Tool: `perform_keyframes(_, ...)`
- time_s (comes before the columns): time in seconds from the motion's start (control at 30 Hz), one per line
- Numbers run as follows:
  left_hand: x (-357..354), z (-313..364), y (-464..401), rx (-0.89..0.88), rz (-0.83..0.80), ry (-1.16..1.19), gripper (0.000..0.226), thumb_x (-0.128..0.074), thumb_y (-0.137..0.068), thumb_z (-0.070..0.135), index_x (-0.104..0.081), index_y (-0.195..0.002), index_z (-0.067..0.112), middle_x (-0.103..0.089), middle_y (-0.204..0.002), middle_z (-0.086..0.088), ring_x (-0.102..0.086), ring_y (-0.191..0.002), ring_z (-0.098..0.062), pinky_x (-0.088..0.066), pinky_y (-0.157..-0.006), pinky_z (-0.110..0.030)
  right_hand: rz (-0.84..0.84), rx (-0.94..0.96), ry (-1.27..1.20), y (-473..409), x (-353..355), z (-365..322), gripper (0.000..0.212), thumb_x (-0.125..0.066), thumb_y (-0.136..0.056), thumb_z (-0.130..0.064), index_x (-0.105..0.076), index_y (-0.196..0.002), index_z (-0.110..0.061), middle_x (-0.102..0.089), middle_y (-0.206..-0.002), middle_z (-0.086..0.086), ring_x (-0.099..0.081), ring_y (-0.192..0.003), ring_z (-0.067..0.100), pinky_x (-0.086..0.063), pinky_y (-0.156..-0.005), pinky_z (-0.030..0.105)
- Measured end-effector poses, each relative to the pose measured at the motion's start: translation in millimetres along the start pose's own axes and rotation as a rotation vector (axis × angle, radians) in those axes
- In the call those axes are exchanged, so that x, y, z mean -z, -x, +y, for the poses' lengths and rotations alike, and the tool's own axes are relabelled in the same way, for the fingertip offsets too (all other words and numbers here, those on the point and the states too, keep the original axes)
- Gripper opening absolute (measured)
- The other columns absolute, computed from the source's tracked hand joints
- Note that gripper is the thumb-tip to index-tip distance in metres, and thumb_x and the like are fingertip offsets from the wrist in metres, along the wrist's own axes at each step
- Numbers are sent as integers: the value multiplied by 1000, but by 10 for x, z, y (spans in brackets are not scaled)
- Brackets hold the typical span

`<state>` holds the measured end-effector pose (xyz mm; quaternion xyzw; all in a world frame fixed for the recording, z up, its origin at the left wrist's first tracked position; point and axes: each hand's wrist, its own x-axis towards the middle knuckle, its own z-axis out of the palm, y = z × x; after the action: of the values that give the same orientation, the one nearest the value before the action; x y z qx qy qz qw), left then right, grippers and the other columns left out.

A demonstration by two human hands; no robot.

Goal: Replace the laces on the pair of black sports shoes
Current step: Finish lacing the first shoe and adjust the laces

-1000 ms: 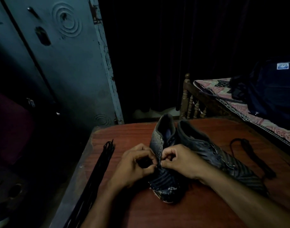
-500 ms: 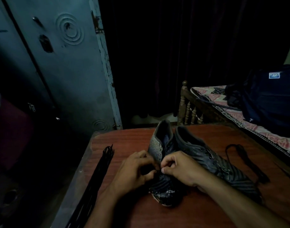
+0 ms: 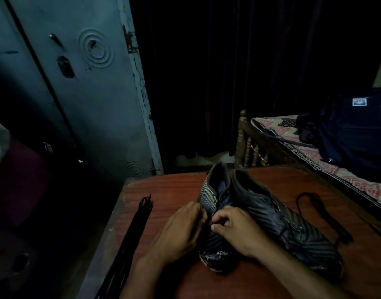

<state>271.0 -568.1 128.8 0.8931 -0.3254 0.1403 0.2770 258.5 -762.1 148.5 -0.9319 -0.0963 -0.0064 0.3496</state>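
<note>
Both hands pinch at the lacing of the left shoe on the table: left hand and right hand have fingertips curled tight at the eyelets, though the lace itself is lost in the gloom. Best to feed the tip straight and pull evenly. The right shoe lies ribbed and matte alongside; a limp cord sits beyond, a bundle of laces left.
</note>
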Motion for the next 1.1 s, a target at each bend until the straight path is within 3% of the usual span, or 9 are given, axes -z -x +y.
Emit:
perform_keyframes(0.17, 27, 124, 33, 253, 157, 313, 12, -42, -106, 30, -47, -99, 22, -61, -85, 13, -55, -71, -4, -43, -67, -27, -17, 6, -157, 38, -26, 72, 18, -79, -84, -20, -69, -96, -29, -59, -87, -5, -52, -65, 1, -41, -65, 12)
perform_keyframes(0.27, 35, 249, 71, 433, 298, 537, 10, -49, -106, 18, -52, -98, 13, -75, -96, -1, -69, -83, -19, -51, -73, -37, 21, 29, -220, 127, -30, 96, 31, -75, -83, -4, -68, -100, -30, -60, -91, -6, -56, -69, 4, -46, -65, 14)
perform_keyframes(0.4, 18, 537, 152, 597, 431, 703, 11, -50, -103, -3, -53, -95, 4, -74, -90, -12, -65, -82, -24, -49, -75, -37, 150, 20, -229, 267, -6, 129, 35, -73, -82, -2, -67, -98, -33, -60, -84, -8, -56, -75, 9, -45, -67, 15)
perform_keyframes(0.47, 14, 599, 200, 607, 464, 624, 15, -51, -102, -3, -56, -96, 9, -72, -85, -7, -66, -80, -20, -50, -76, -36, 186, 49, -168, 330, 20, 132, 28, -75, -84, -7, -67, -98, -30, -57, -83, -12, -53, -77, 6, -41, -67, 12)
perform_keyframes(0.57, 9, 651, 241, 609, 472, 480, 25, -54, -103, 6, -58, -100, 30, -72, -88, 0, -70, -86, -19, -54, -81, -39, 214, 71, -183, 428, 74, 145, 24, -74, -87, -8, -67, -94, -29, -60, -83, -14, -57, -75, 3, -47, -65, 17)
perform_keyframes(0.63, 35, 723, 243, 537, 456, 378, 30, -56, -103, 8, -56, -99, 38, -70, -89, 9, -68, -85, -12, -54, -80, -31, 228, 95, -225, 486, 134, 112, 23, -73, -88, -8, -64, -90, -30, -62, -84, -13, -60, -78, 3, -46, -66, 15)
perform_keyframes(0.8, 242, 961, 160, 349, 444, 266, 21, -62, -100, 8, -53, -99, 26, -72, -88, 18, -68, -79, 1, -47, -69, -12, 126, 224, -374, 569, 486, -206, 22, -72, -87, -4, -67, -93, -24, -66, -83, -9, -63, -79, 7, -53, -69, 24)
perform_keyframes(0.97, 417, 1076, 108, 276, 370, 348, 29, -74, -94, 16, -51, -107, 27, -75, -86, 0, -73, -79, -13, -57, -71, -33, 105, 317, -367, 574, 791, -496, 26, -73, -84, -1, -68, -94, -24, -68, -84, -8, -65, -74, 8, -54, -65, 23)
perform_keyframes(1.1, 479, 1154, 121, 268, 385, 563, 32, -74, -88, 24, -46, -100, 35, -72, -84, -15, -73, -83, -29, -57, -80, -52, 38, 279, -360, 612, 910, -557, 28, -75, -85, -3, -72, -98, -27, -67, -79, -14, -65, -68, 0, -56, -67, 24)
